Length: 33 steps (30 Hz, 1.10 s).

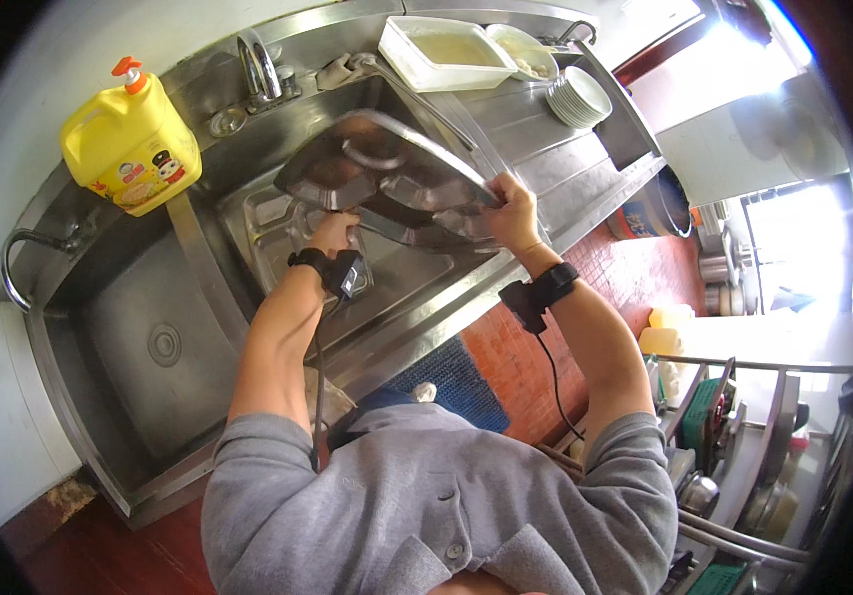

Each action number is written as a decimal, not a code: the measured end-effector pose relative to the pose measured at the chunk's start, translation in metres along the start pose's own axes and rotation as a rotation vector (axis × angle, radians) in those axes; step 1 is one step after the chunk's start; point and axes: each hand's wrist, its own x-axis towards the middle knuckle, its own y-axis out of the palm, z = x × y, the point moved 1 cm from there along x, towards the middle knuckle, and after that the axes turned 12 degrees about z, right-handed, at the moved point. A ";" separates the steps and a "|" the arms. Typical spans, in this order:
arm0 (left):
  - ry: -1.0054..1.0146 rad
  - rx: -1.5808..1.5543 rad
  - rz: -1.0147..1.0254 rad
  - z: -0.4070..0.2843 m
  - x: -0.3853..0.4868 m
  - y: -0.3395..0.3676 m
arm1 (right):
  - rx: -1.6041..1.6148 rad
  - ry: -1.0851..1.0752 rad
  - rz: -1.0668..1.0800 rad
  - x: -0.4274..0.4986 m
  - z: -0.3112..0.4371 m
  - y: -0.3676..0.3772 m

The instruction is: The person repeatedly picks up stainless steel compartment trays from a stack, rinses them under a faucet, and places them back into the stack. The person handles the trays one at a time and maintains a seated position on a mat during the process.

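A stainless-steel compartment tray (pixel 385 175) is held tilted above the middle sink basin. My right hand (pixel 513 214) grips its right end, thumb on top. At the tray's near left edge my left hand (pixel 333 232) is closed on the rim, its fingertips partly hidden. Below, more metal compartment trays (pixel 263 216) lie in the basin, partly covered by the raised tray and my left hand. Both wrists wear black straps with small cabled devices.
A yellow pump jug (pixel 133 145) stands behind the left basin (pixel 166 387). A chrome faucet (pixel 257 67) rises at the back. To the right are a white plastic tub (pixel 445 56), a bowl (pixel 523 52) and stacked white plates (pixel 579 98). Shelving (pixel 739 416) stands at right.
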 end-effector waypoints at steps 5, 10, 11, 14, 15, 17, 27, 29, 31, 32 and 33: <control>0.069 -0.320 0.032 -0.047 0.010 0.016 | 0.237 0.215 -0.071 -0.004 -0.012 -0.029; 0.112 -0.403 0.218 -0.087 0.017 0.121 | 0.530 0.450 -0.228 -0.059 -0.077 -0.068; 0.088 -0.303 0.254 -0.088 0.023 0.139 | 0.587 0.472 -0.255 -0.076 -0.090 -0.079; -0.083 -0.002 0.324 -0.088 0.038 0.219 | 0.793 0.582 -0.354 -0.156 -0.138 -0.111; -0.146 0.106 0.333 -0.087 0.043 0.250 | 0.873 0.630 -0.400 -0.185 -0.148 -0.122; -0.090 0.255 0.429 -0.073 0.050 0.313 | 1.042 0.723 -0.508 -0.251 -0.162 -0.143; -0.478 0.725 0.923 0.167 0.027 0.650 | 1.351 0.856 -1.054 -0.674 -0.269 -0.110; -0.614 0.692 0.945 0.229 0.005 0.696 | 1.413 0.855 -1.233 -0.745 -0.272 -0.086; -0.721 0.690 0.948 0.288 0.000 0.734 | 1.434 0.836 -1.416 -0.791 -0.261 -0.079; -0.771 0.690 0.987 0.314 -0.010 0.747 | 1.470 0.864 -1.459 -0.817 -0.261 -0.067; -0.877 0.648 1.031 0.340 -0.012 0.760 | 1.505 0.891 -1.499 -0.839 -0.260 -0.055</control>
